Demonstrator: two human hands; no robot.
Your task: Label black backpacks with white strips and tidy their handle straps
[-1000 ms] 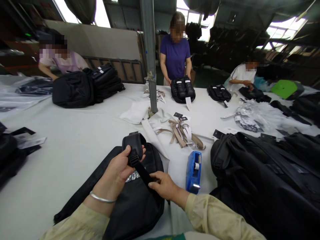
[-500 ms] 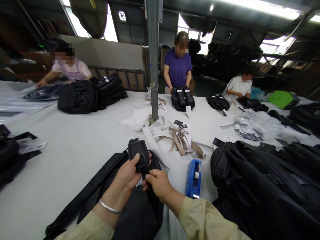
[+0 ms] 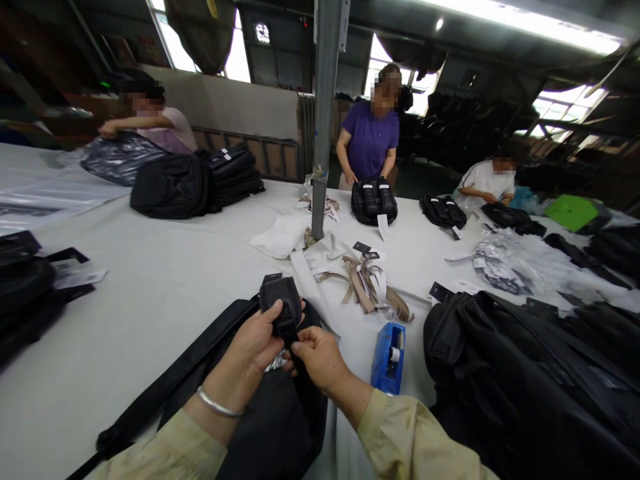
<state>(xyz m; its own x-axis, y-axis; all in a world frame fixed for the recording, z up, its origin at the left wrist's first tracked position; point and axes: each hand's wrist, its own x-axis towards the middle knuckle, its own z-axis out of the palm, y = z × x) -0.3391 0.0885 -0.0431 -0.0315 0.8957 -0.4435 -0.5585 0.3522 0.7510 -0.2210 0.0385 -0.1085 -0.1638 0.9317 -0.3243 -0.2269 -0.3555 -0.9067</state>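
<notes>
A black backpack point(image 3: 270, 420) lies on the white table in front of me, one long strap point(image 3: 175, 373) trailing to the lower left. Over its top end, my left hand point(image 3: 257, 340) grips the padded end of a black strap point(image 3: 281, 297), its thumb on top. Just below that pad, my right hand point(image 3: 324, 360) pinches the narrower webbing between thumb and fingers. A small shiny silvery patch point(image 3: 277, 361) shows between my hands; what it belongs to is unclear.
A blue tape dispenser point(image 3: 389, 359) stands right of the backpack, near beige strips point(image 3: 367, 287) with tags. Black bags point(image 3: 520, 387) are heaped at right, others point(image 3: 30, 293) at left. A metal post point(image 3: 327, 127) rises mid-table. Several co-workers handle bags across the table.
The view has turned slightly left. My hands keep their hold on the strap, the right fingers shifting a little. At far left, a co-worker has raised an arm and a plastic-covered bag.
</notes>
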